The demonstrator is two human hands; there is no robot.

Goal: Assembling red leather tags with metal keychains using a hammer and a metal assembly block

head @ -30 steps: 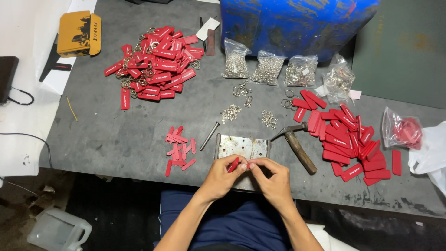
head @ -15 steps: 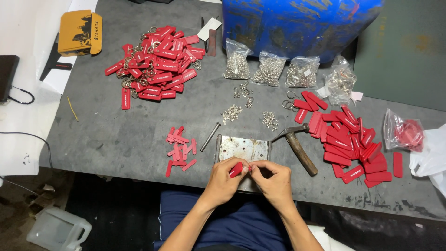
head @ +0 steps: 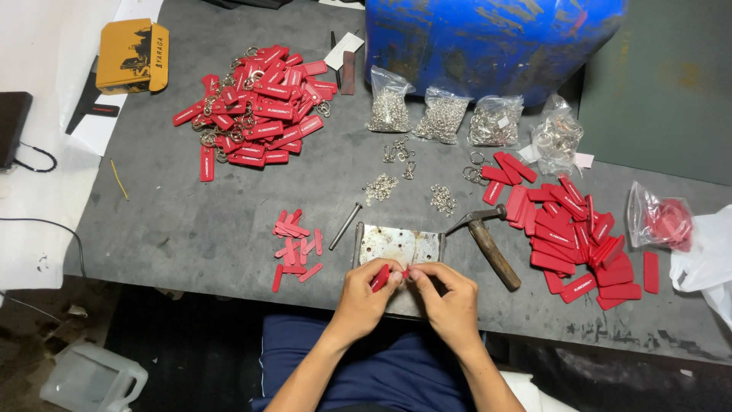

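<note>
While clear bags (head: 442,114) line the blue drum (head: 488,42), fingers (head: 393,278) pinch a red tag (head: 380,278).

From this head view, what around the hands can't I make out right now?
- Head view: most of the small red plastic tag, covered by left hand fingers.
- What the right hand pinches: too small, hidden by fingertips.
- Near edge of the rusty metal plate: behind both hands.
- Blue plastic drum: cut off by top edge.

Both hands meet over a scuffed rectangular metal plate (head: 399,246) at the near edge of the grey counter (head: 191,221) — the left hand (head: 364,294) pinches a small red plastic tag (head: 380,278), and the right hand (head: 451,300) touches its tip. A wooden-handled hammer (head: 488,246) lies just right of the plate.
</note>
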